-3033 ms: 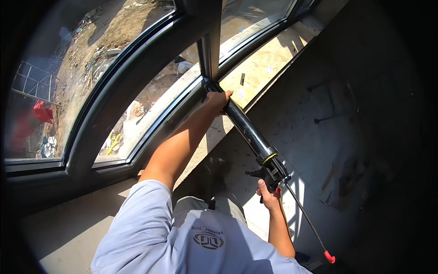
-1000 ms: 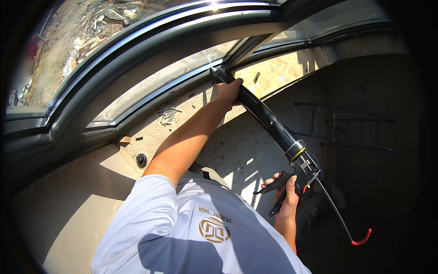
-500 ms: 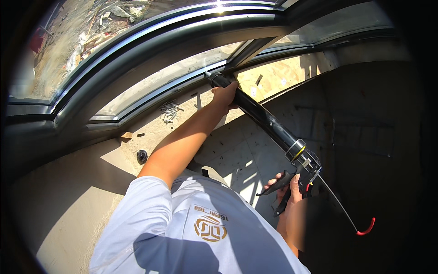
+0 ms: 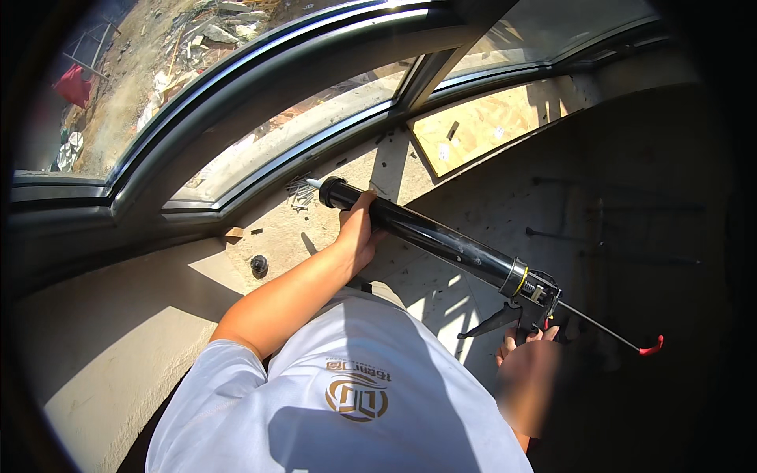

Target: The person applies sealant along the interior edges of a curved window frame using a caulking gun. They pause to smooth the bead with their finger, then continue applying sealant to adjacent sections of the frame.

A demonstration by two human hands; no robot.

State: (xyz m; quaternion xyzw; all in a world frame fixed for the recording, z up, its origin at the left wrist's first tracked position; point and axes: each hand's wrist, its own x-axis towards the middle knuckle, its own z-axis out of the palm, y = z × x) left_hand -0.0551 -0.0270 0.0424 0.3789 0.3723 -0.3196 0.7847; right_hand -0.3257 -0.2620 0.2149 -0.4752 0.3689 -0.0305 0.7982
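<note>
A long black caulking gun (image 4: 441, 240) lies slantwise across the view, its pale nozzle (image 4: 314, 182) pointing to the upper left above the sill. My left hand (image 4: 359, 236) is wrapped round the barrel just behind its front collar. At the rear, my right hand (image 4: 527, 347) has its fingers curled at the handle, below the yellow ring; part of that hand is blurred. The trigger lever (image 4: 489, 322) stands out to the left, away from the fingers. From the back a thin metal rod (image 4: 599, 325) sticks out, ending in a red hooked tip (image 4: 653, 346).
A curved dark window frame (image 4: 315, 94) runs along the far side. Several screws or nails (image 4: 301, 194) lie on the concrete sill (image 4: 288, 236), with a round black piece (image 4: 259, 266) and a small wood block (image 4: 234, 232). A chipboard sheet (image 4: 473, 138) lies farther right.
The caulking gun has come away from the window frame, its nozzle moving left and nearer me. My left hand moved with it. My right fingers have shifted off the trigger lever toward the handle's rear.
</note>
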